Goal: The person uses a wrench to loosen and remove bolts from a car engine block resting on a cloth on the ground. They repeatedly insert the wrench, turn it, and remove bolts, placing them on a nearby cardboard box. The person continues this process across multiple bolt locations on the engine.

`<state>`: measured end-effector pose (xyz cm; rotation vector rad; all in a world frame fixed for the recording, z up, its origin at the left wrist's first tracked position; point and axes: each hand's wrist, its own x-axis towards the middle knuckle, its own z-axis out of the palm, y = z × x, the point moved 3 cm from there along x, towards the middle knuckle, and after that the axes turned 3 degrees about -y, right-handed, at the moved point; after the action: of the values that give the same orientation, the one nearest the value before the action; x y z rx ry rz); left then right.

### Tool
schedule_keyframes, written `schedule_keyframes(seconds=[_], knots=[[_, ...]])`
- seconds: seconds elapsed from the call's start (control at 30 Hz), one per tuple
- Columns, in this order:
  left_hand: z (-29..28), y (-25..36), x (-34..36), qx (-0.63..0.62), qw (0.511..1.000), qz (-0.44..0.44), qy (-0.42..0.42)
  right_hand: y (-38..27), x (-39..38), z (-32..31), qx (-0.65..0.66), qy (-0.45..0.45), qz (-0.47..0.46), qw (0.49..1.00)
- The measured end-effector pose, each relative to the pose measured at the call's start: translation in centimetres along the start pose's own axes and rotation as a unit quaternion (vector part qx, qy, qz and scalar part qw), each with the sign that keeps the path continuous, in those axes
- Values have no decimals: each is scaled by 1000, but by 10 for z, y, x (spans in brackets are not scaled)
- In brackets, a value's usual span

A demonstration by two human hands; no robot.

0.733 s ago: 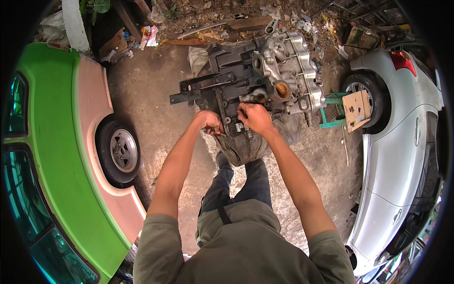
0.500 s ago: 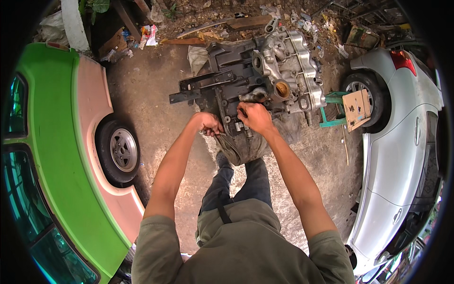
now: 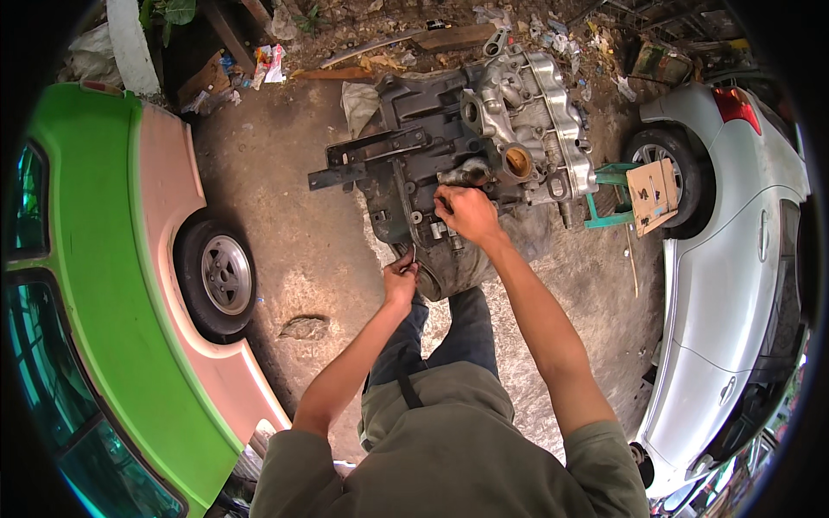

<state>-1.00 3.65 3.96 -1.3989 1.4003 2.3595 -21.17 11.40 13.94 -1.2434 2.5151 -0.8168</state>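
Observation:
A large engine (image 3: 423,112) with a dark block and a silver, ribbed head stands in front of me. At its near left corner, my left hand (image 3: 401,278) is closed with the fingertips pinched together. A slim, shiny metal tool (image 3: 414,254) pokes up from those fingers; its full shape is hidden. My right hand (image 3: 467,213) is curled against the near side of the block, just below a silver pipe elbow (image 3: 466,173). Whatever its fingertips hold is out of sight. Between the hands sits a small metal fitting (image 3: 439,231) on the block.
A green and pink car (image 3: 104,259) stands on the left, a silver car (image 3: 725,268) on the right. Right of the engine is a green stool (image 3: 610,177) with a cardboard piece (image 3: 652,197) holding small dark parts. Litter and wooden boards (image 3: 458,40) lie behind.
My left hand has come down and right from the block's left side to its near lower corner, its wrist now turned upward. The right hand stays in place.

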Motion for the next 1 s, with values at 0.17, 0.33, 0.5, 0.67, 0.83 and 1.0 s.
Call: schedule_keyframes(seconds=[0.17,0.33,0.5,0.67,0.83,1.0], knots=[[38,-56,6,-44,965,235,110,0,0,0,-15,-21,23,999],[33,-64,15,-33,970,220,103,-1,0,0,-9,-22,25,999],[19,-58,17,70,952,283,93,-1,1,-1,-4,-43,41,998],[30,-58,13,-4,983,162,89,-3,2,-3,-2,-36,32,999],[42,-37,-7,-98,985,93,104,-4,3,-3,-7,-32,31,999],[37,-36,-6,-82,990,72,92,-4,2,-4,-11,-32,26,999]])
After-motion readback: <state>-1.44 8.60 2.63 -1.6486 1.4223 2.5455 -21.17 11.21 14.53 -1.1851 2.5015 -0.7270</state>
